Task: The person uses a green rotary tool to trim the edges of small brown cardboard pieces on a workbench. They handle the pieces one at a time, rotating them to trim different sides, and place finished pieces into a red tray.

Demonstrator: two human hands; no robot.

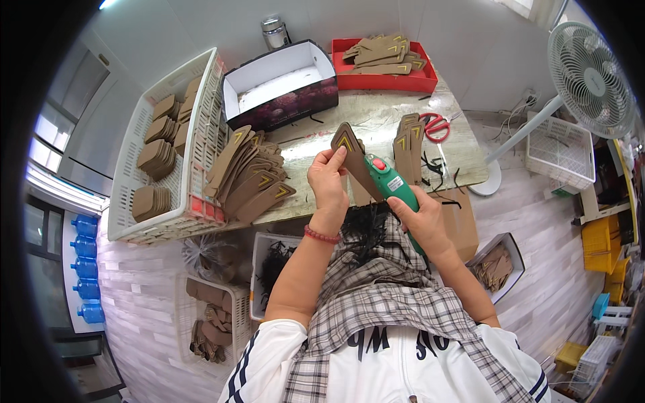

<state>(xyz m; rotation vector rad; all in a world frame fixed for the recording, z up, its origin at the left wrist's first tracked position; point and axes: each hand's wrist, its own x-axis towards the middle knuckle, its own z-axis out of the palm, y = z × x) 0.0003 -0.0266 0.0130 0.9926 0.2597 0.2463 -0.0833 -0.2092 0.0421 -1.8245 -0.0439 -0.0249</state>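
My left hand (pixel 328 180) holds up a brown cardboard strip (pixel 351 156) with a yellow chevron at its tip, above the near edge of the stone-topped table (pixel 376 114). My right hand (pixel 420 218) grips a green glue gun (pixel 391 185) with a red button, its nozzle touching the strip. A fanned pile of similar strips (pixel 252 174) lies to the left on the table. More strips stand upright (pixel 407 144) just right of the gun. A checked cloth (pixel 376 282) covers my lap.
A white plastic crate (pixel 201 134) with stacked brown pieces sits at left. Behind are a dark open box (pixel 282 87), a red tray (pixel 386 80) of strips and red scissors (pixel 437 124). A fan (pixel 588 70) stands right. Baskets (pixel 211 316) sit on the floor.
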